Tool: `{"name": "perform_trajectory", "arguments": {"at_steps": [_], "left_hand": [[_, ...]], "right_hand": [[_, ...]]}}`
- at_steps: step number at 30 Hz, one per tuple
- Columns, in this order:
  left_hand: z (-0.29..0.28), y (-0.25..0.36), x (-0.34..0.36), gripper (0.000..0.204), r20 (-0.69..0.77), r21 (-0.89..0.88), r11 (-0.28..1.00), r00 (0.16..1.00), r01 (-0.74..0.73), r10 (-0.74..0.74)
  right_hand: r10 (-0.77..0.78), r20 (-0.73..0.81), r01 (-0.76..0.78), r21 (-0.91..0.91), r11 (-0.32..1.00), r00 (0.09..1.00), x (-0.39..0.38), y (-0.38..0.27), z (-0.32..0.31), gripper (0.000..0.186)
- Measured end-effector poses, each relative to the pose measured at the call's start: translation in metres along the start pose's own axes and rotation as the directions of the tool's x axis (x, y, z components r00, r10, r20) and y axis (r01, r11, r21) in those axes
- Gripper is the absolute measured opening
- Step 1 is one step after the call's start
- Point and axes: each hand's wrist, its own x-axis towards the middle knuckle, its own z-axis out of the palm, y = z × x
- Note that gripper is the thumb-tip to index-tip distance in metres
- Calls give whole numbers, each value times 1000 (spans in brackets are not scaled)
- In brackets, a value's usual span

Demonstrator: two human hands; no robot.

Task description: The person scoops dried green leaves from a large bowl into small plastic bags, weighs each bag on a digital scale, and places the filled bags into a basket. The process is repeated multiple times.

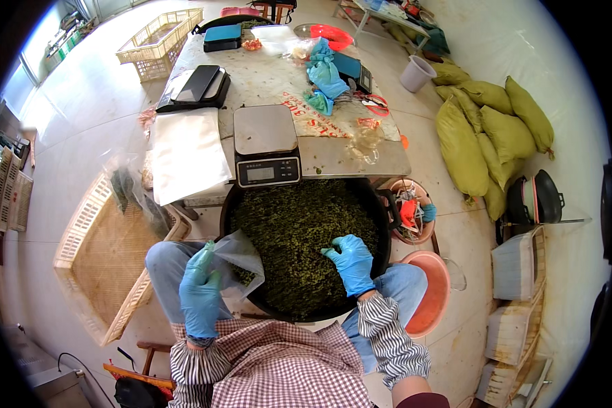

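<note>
My left hand [200, 294], in a blue glove, grips the edge of a clear plastic bag [236, 253] between thumb and fingers. The bag hangs over the left side of a large black basin [385, 253] between my knees. Small dark-green, grain-like plant material [296, 228] fills the basin; its exact kind is unclear. Over the right part of this heap, my gloved right hand [352, 265] has its fingers curled together, and what they hold is hidden. Just beyond the basin, a digital scale [266, 139] stands at the table's near edge, with a stack of flat clear bags [189, 155] to its left.
The table [347, 158] also bears a second scale [194, 87] and crumpled blue gloves [325, 71]. A plastic crate [81, 238] lies at left. A waste bucket [428, 234] and an orange basin [444, 292] stand at right, before stuffed green sacks [459, 146].
</note>
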Motion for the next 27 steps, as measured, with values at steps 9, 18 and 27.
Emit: {"name": "perform_trajectory", "arguments": {"at_steps": [9, 18, 27], "left_hand": [[0, 8, -1, 49, -15, -104, 992, 997, 78, -80], [5, 9, 2, 47, 2, -70, 998, 1000, -1, 1], [5, 8, 4, 48, 47, -32, 999, 998, -35, 37]], "right_hand": [[372, 263, -433, 741, 513, 890, 0, 61, -14, 28], [324, 32, -285, 564, 775, 945, 10, 58, -30, 42], [-34, 23, 37, -149, 988, 999, 20, 94, -31, 44]]}}
